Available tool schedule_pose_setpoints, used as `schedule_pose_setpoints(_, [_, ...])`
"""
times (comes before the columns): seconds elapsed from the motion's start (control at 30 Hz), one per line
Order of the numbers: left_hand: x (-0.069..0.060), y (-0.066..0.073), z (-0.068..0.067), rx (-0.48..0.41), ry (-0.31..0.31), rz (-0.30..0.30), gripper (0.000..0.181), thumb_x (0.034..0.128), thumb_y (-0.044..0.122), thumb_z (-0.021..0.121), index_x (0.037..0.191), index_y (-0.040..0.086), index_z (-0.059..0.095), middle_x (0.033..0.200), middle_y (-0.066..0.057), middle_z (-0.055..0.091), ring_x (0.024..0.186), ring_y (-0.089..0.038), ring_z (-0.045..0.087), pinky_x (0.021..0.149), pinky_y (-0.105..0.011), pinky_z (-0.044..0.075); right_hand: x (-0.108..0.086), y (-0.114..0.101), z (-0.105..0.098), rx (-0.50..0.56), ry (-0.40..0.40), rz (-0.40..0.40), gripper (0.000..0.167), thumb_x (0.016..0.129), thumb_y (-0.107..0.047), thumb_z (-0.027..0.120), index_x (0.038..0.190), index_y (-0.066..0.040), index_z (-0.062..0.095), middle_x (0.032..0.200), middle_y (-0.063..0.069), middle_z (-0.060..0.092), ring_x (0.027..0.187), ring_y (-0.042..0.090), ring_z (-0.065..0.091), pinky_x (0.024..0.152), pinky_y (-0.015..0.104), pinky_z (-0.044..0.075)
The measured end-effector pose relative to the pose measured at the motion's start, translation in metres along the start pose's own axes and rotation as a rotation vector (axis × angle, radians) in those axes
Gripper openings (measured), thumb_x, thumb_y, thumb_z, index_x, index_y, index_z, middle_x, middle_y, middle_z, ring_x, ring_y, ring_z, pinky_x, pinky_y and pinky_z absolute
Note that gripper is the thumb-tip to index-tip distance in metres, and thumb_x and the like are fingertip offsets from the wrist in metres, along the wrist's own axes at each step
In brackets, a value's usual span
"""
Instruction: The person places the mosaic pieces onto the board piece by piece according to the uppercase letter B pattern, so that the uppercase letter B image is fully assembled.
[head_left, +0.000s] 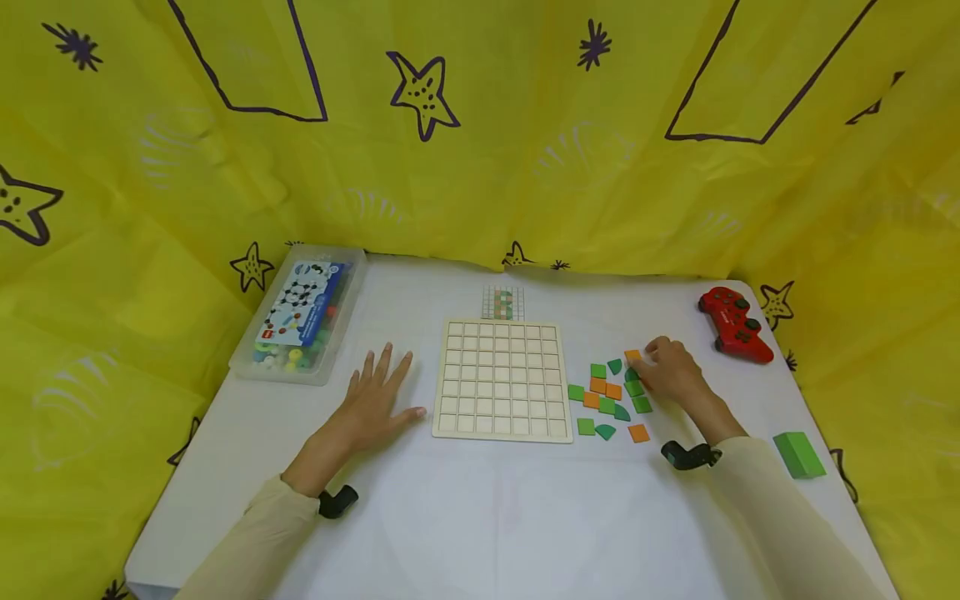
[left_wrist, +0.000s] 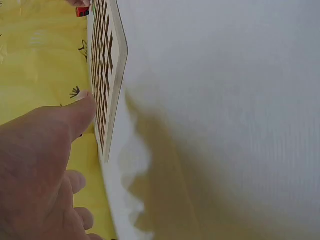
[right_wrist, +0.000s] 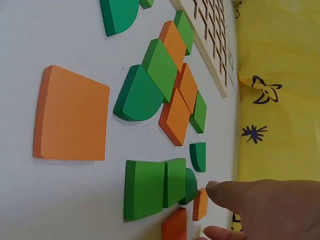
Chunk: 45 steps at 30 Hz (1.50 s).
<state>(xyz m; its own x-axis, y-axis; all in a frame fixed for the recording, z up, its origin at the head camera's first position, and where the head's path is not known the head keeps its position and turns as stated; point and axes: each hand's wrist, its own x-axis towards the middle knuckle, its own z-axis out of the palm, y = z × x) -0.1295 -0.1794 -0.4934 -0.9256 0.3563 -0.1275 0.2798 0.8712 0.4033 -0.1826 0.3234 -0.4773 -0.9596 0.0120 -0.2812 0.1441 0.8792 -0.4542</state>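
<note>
My right hand (head_left: 667,371) reaches over the far right of the loose tiles, its fingers bent. In the right wrist view its thumb (right_wrist: 227,195) is close to an orange square tile (right_wrist: 200,205); thumb and finger stand apart, and any contact is unclear. Another orange tile (right_wrist: 175,226) lies near the hand, beside light green tiles (right_wrist: 145,190) and a dark green quarter-round tile (right_wrist: 190,187). My left hand (head_left: 371,408) has its fingers spread above the white table, left of the wooden grid board (head_left: 502,380), holding nothing. The board's visible squares hold no tiles.
A small pattern card (head_left: 503,303) lies behind the board. At the back left sits a clear plastic box (head_left: 300,312) of coloured parts. A red game controller (head_left: 735,325) and a green block (head_left: 799,455) are on the right. Yellow curtain (head_left: 480,192) surrounds the table.
</note>
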Motion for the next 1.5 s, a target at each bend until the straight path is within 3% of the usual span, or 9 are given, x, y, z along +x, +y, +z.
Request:
schedule_pose_setpoints(0.27, [0.006,0.011,0.008,-0.067,-0.087,0.047,0.072,0.1098,0.04,0.054,0.169,0.011,0.024,0.173,-0.03,0.001,0.157,-0.058,0.002,0.122,-0.076,0.009,0.01,-0.01,0.003,0.025,0.024,0.007,0.043,0.108,-0.024,0.058,0.132,0.011,0.052,0.125,0.032,0.051,0.108,0.045,0.051,0.092,0.059,0.045])
schedule_pose_setpoints(0.47, [0.006,0.015,0.01,-0.033,-0.14,0.04,0.066,0.1109,0.037,0.052,0.169,0.015,0.027,0.173,-0.03,0.006,0.158,-0.056,0.004,0.124,-0.074,0.009,0.021,-0.014,0.007,0.074,0.038,-0.034,0.039,0.107,-0.013,0.056,0.135,0.014,0.051,0.127,0.034,0.048,0.109,0.044,0.049,0.097,0.059,0.047])
schedule_pose_setpoints(1.03, [0.009,0.021,0.012,-0.001,-0.153,0.027,0.067,0.1098,0.039,0.054,0.168,0.017,0.029,0.174,-0.028,0.012,0.159,-0.054,0.008,0.124,-0.073,0.013,0.047,-0.026,0.013,0.123,0.033,-0.09,0.035,0.111,-0.007,0.046,0.138,0.014,0.048,0.134,0.037,0.043,0.115,0.046,0.047,0.105,0.06,0.045])
schedule_pose_setpoints(1.23, [0.009,0.024,0.012,-0.007,-0.163,0.016,0.067,0.1097,0.039,0.054,0.168,0.018,0.03,0.174,-0.027,0.011,0.16,-0.053,0.006,0.124,-0.073,0.012,0.056,-0.054,0.019,0.127,0.02,-0.126,0.037,0.111,-0.008,0.044,0.139,0.015,0.048,0.139,0.04,0.042,0.117,0.047,0.05,0.103,0.059,0.047])
schedule_pose_setpoints(1.5, [0.01,0.024,0.012,-0.02,-0.168,0.019,0.067,0.11,0.04,0.054,0.168,0.019,0.029,0.174,-0.026,0.01,0.16,-0.053,0.005,0.124,-0.073,0.011,0.054,-0.106,0.052,0.148,-0.039,-0.326,0.034,0.112,-0.007,0.047,0.139,0.011,0.051,0.138,0.032,0.048,0.127,0.045,0.051,0.11,0.058,0.046])
